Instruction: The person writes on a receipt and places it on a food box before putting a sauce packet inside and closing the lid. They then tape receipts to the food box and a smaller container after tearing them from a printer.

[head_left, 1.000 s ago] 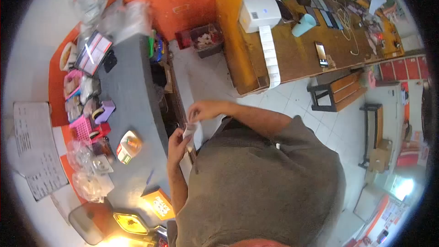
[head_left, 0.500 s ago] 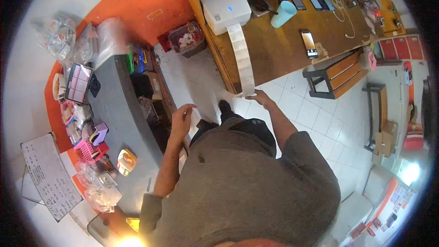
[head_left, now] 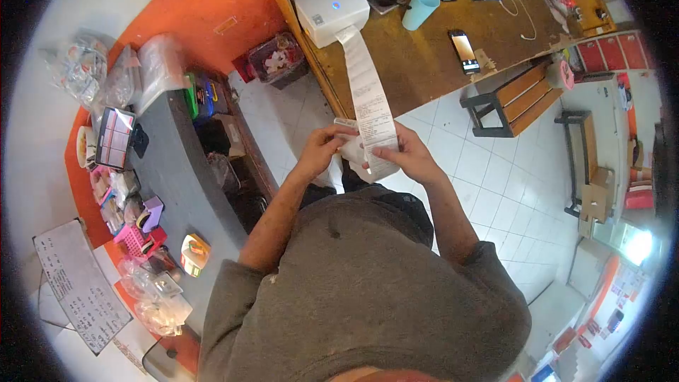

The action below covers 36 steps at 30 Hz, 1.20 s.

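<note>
- No word, brand or number is clearly legible.
- The long paper strip (head_left: 370,99) from the printer (head_left: 327,1) carries rows of dark print, denser on its lower part, too small to read.
- The small paper slip (head_left: 345,122) beside it shows dark marks, also unreadable.
- The printer bears a small square mark on its top, its content unclear.
- The whiteboard (head_left: 81,283) carries several lines of dark handwriting, tilted and too small to make out.
- The display (head_left: 115,138) on the grey counter (head_left: 185,163) shows red and pale blocks without readable words.
- The lit phone (head_left: 464,51) shows tiny, unreadable icons.
</note>
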Motion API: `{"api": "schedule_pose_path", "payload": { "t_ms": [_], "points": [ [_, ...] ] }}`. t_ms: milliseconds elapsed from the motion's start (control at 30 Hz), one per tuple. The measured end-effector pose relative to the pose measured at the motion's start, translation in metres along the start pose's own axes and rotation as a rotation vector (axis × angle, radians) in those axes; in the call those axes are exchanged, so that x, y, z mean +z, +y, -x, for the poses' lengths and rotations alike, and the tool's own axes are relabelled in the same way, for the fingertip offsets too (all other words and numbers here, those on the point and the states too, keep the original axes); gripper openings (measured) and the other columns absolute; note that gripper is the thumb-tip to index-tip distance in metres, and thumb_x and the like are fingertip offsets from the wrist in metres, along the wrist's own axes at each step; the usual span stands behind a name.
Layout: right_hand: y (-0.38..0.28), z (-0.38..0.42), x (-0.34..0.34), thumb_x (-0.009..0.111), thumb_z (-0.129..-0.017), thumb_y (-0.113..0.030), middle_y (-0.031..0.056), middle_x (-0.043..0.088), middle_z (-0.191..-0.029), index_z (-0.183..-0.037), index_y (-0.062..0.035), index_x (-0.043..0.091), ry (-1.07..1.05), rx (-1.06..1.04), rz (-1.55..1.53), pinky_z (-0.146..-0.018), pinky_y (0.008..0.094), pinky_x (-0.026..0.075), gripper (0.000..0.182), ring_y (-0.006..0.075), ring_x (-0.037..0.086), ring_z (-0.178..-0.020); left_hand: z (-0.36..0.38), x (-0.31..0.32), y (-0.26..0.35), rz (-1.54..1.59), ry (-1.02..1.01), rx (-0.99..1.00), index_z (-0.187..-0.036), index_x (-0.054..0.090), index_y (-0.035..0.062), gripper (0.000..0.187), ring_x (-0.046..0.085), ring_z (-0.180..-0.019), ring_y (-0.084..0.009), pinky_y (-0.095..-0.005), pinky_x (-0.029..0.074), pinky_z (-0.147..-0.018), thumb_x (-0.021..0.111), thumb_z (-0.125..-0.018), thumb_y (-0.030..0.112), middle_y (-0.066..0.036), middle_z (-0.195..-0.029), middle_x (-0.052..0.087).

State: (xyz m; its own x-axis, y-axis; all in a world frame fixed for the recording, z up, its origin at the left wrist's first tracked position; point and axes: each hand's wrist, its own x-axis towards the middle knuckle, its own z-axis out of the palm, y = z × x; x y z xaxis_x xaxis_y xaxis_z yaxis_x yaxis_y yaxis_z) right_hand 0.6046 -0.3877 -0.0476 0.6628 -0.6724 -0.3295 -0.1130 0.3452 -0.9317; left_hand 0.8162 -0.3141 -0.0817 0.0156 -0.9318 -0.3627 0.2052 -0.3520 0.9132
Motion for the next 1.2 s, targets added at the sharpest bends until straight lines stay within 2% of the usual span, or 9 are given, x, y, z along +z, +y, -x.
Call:
{"api": "schedule_pose_path", "payload": {
  "t_ms": [100, 167, 300, 467, 667, 767, 1000, 1067, 1200],
  "points": [
    [0.002, 0.016, -0.001, 0.067, -0.084, -0.009, 0.0125, 0.065, -0.109, -0.122, 0.0015, 0.053, -0.014, 0.012, 0.029, -0.087, 0.0330, 0.050, 0.042, 0.0184, 0.063, -0.097, -0.021, 0.008, -0.002, -0.044, -0.071, -0.037, -0.107, 0.064, -0.0004, 0.025, 0.061, -0.094, -0.0191, -0.0332, 0.048, -0.084, 0.056, -0.087, 0.011, -0.010, -0.104, 0.064],
    [0.010, 0.026, -0.006, 0.068, -0.084, -0.011, 0.0116, 0.066, -0.108, -0.121, 0.0021, 0.053, -0.012, 0.052, 0.030, -0.087, 0.0321, 0.050, 0.042, 0.0177, 0.064, -0.097, -0.035, 0.022, -0.003, 0.526, -0.072, -0.299, -0.121, 0.057, 0.0005, 0.035, 0.061, -0.093, -0.0220, -0.0335, 0.048, -0.082, 0.053, -0.091, 0.016, -0.010, -0.107, 0.065],
    [0.040, 0.037, -0.023, 0.066, -0.084, -0.011, 0.0158, 0.066, -0.107, -0.124, 0.0049, 0.052, 0.029, 0.225, 0.091, -0.086, 0.0340, 0.052, 0.045, 0.0223, 0.065, -0.095, -0.079, 0.034, -0.043, 0.717, -0.077, -0.324, -0.122, 0.054, 0.0019, 0.033, 0.062, -0.095, -0.0245, -0.0380, 0.049, -0.086, 0.054, -0.092, 0.015, -0.011, -0.113, 0.063],
    [0.104, 0.041, -0.049, 0.069, -0.082, -0.014, 0.0161, 0.067, -0.106, -0.124, 0.0051, 0.055, 0.107, 0.332, 0.049, -0.087, 0.0358, 0.049, 0.049, 0.0224, 0.065, -0.092, -0.130, 0.038, -0.076, 0.638, 0.194, -0.226, -0.115, 0.058, 0.0038, 0.025, 0.061, -0.097, -0.0203, -0.0372, 0.049, -0.088, 0.055, -0.092, 0.013, -0.008, -0.107, 0.063],
    [0.138, 0.047, -0.062, 0.070, -0.084, -0.015, 0.0148, 0.067, -0.107, -0.119, 0.0033, 0.056, 0.202, 0.414, -0.044, -0.090, 0.0339, 0.048, 0.042, 0.0212, 0.064, -0.097, -0.152, 0.034, -0.106, 0.731, 0.203, -0.221, -0.114, 0.059, 0.0048, 0.024, 0.062, -0.096, -0.0199, -0.0341, 0.052, -0.083, 0.056, -0.092, 0.012, -0.007, -0.105, 0.064],
    [0.136, 0.047, -0.066, 0.070, -0.084, -0.017, 0.0144, 0.067, -0.106, -0.118, 0.0033, 0.057, 0.205, 0.412, -0.037, -0.090, 0.0349, 0.047, 0.041, 0.0216, 0.064, -0.096, -0.148, 0.040, -0.077, 0.604, 0.369, -0.297, -0.113, 0.060, 0.0039, 0.024, 0.063, -0.095, -0.0197, -0.0344, 0.052, -0.083, 0.057, -0.091, 0.013, -0.008, -0.103, 0.064],
    [0.138, 0.046, -0.067, 0.069, -0.085, -0.018, 0.0136, 0.067, -0.103, -0.118, 0.0032, 0.057, 0.223, 0.444, 0.032, -0.089, 0.0341, 0.047, 0.041, 0.0214, 0.065, -0.093, -0.166, 0.032, -0.094, 0.585, 0.388, -0.256, -0.112, 0.061, 0.0012, 0.028, 0.063, -0.094, -0.0191, -0.0340, 0.052, -0.083, 0.061, -0.090, 0.017, -0.008, -0.103, 0.065],
    [0.145, 0.045, -0.069, 0.068, -0.086, -0.019, 0.0133, 0.068, -0.100, -0.118, 0.0033, 0.057, 0.218, 0.440, -0.003, -0.087, 0.0329, 0.048, 0.041, 0.0205, 0.066, -0.089, -0.152, 0.036, -0.081, 0.427, 0.371, -0.262, -0.109, 0.064, 0.0017, 0.026, 0.064, -0.090, -0.0181, -0.0335, 0.052, -0.082, 0.061, -0.090, 0.018, -0.009, -0.101, 0.067],
    [0.145, 0.042, -0.069, 0.067, -0.086, -0.019, 0.0132, 0.068, -0.098, -0.118, 0.0030, 0.057, 0.201, 0.417, -0.030, -0.086, 0.0324, 0.049, 0.040, 0.0199, 0.066, -0.086, -0.145, 0.043, -0.133, 0.252, 0.240, -0.208, -0.106, 0.066, 0.0001, 0.025, 0.064, -0.086, -0.0165, -0.0320, 0.052, -0.079, 0.064, -0.087, 0.016, -0.010, -0.097, 0.068]
  ]
}}
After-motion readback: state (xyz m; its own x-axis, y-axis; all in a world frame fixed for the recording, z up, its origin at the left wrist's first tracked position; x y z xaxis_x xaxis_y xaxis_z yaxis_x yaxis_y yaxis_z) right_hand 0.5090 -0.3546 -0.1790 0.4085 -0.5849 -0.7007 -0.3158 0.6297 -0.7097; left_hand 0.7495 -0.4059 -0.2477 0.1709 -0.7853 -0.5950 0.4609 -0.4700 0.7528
